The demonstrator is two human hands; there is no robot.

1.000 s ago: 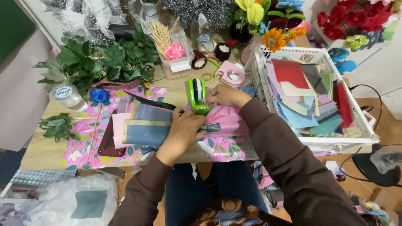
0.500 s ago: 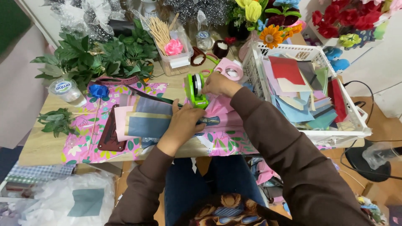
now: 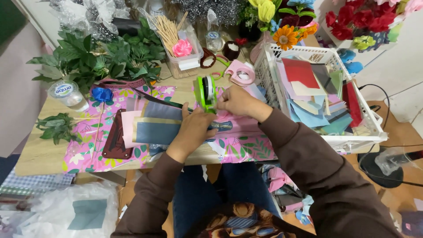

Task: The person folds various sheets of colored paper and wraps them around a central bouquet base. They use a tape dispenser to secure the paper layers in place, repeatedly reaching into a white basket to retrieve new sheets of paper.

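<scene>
A green and white craft tool stands on edge on the wooden table. My left hand closes around its near lower end. My right hand pinches a pink paper piece against the tool's right side. Both hands meet over a pink floral sheet. A stack of blue, cream and pink paper sheets lies just left of my left hand.
A white basket of coloured papers stands at the right. A pink tape dispenser, a clear box of sticks, fake leaves, a plastic jar and fake flowers sit behind. A dark red cutout lies left.
Both hands have carried the green tool a little farther from the table's near edge. The right hand still works at its side.
</scene>
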